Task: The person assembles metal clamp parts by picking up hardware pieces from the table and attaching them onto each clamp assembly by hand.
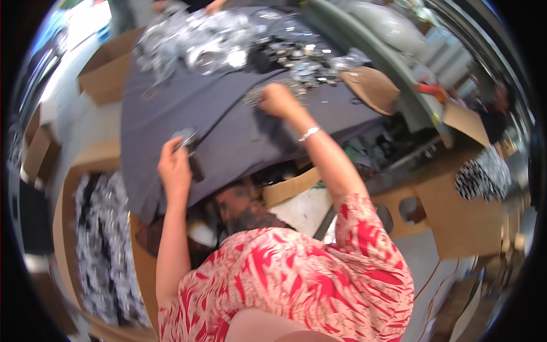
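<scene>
My left hand (174,166) is closed on a small round, silvery-rimmed object (187,135), held up over the near left part of the dark cloth-covered table (171,117). Blur hides its exact kind. Farther off, my right hand (278,101) reaches to a spread of small metallic pieces (296,89). Its fingers are curled together, and whatever they hold cannot be made out. Just beyond lies a heap of dark and shiny small parts (307,60).
Clear plastic bags (211,37) pile up at the table's far side. A brown rounded piece (371,88) lies at its right edge. An open carton (71,228) of wrapped items stands at the left, another box (108,68) behind it. Cardboard (461,219) stands at right.
</scene>
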A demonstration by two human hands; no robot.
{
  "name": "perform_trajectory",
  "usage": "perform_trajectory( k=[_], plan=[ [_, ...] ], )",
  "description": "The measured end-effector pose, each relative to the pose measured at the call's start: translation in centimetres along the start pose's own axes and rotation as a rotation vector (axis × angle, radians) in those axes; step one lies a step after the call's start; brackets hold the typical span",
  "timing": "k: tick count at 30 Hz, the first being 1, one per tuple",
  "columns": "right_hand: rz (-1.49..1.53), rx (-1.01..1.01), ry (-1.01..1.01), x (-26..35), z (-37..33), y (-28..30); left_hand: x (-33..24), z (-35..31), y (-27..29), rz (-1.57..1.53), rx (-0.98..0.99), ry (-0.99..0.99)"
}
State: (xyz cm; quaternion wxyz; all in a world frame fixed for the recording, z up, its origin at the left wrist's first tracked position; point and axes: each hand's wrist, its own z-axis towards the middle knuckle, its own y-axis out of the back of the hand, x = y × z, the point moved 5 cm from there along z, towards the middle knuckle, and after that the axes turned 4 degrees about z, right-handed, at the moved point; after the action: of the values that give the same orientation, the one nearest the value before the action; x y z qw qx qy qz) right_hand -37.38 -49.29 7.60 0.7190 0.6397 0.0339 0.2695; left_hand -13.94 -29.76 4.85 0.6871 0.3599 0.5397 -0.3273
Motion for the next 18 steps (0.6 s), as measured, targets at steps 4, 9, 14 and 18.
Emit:
perform_trajectory(
  k=[4, 9, 14, 18],
  plan=[
    [0.041, -0.218, 0.181, 2.7, -1.2, 1.4, 1.1, 0.0, 0.4, -0.136, 0.018, -0.017],
    [-0.124, -0.285, 0.424, 4.7, -6.7, 2.3, 0.9, 0.5, -0.1, -0.205, 0.04, -0.022],
    [-0.103, -0.265, 0.559, 4.9, -10.4, 0.0, 1.4, 0.1, 0.7, -0.16, 0.059, 0.003],
    [0.149, -0.23, 0.242, 1.5, -9.7, 0.5, -0.6, -0.2, -0.1, -0.079, 0.034, 0.034]
  ],
)
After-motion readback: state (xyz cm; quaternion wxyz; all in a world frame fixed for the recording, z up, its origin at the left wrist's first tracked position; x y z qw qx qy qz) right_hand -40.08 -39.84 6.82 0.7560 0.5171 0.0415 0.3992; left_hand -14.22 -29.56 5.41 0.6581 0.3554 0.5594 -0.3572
